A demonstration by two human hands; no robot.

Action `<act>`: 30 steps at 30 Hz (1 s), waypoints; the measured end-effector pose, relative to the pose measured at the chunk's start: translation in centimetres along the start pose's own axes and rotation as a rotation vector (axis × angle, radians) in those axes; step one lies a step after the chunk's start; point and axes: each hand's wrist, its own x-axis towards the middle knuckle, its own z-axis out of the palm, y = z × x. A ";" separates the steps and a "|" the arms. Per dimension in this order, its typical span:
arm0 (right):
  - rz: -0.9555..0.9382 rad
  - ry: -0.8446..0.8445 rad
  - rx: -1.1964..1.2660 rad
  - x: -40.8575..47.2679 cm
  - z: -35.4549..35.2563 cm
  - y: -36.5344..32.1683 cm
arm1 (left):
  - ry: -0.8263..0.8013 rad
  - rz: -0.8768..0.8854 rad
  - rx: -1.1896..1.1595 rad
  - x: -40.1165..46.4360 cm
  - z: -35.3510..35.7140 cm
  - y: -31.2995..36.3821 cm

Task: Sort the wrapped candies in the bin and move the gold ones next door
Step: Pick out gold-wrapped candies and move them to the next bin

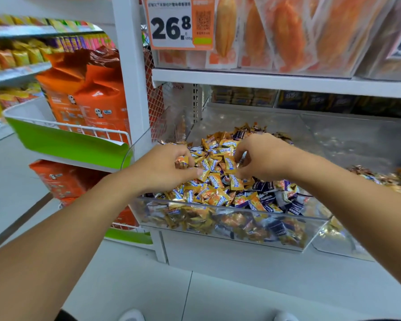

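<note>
A clear plastic bin [229,210] on the lower shelf is heaped with wrapped candies, gold ones [215,179] mixed with dark purple ones [273,200]. My left hand [164,167] lies over the left side of the heap, fingers curled round a bunch of gold candies [182,161]. My right hand [262,156] hovers over the middle of the pile and pinches a gold candy [230,164] between thumb and fingertips. The neighbouring clear bin [357,135] on the right holds a smaller layer of gold candies [384,177].
A white shelf post [134,89] stands left of the bin. Orange snack bags [90,93] fill a wire basket with a green front [65,140]. Above hangs an orange 26.8 price tag [178,22] and packaged goods. Grey floor lies below.
</note>
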 end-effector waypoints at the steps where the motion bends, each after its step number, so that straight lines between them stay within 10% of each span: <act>1: 0.000 -0.030 -0.010 -0.2 -0.1 0.0 | -0.055 -0.008 0.050 -0.1 -0.3 -0.2; 10: -0.014 0.033 0.054 -0.5 0.7 0.3 | -0.146 0.076 0.043 0.0 0.4 -0.8; 16: 0.205 -0.121 1.036 -1.3 -0.5 0.7 | -0.147 0.052 -0.054 0.2 0.0 -1.4; 23: 0.098 0.047 0.061 -1.1 0.7 -0.9 | 0.076 -0.042 -0.332 0.5 0.1 -0.8; 30: 0.128 -0.056 0.331 -0.8 -0.1 -0.8 | 0.010 -0.104 -0.657 0.6 0.6 -0.6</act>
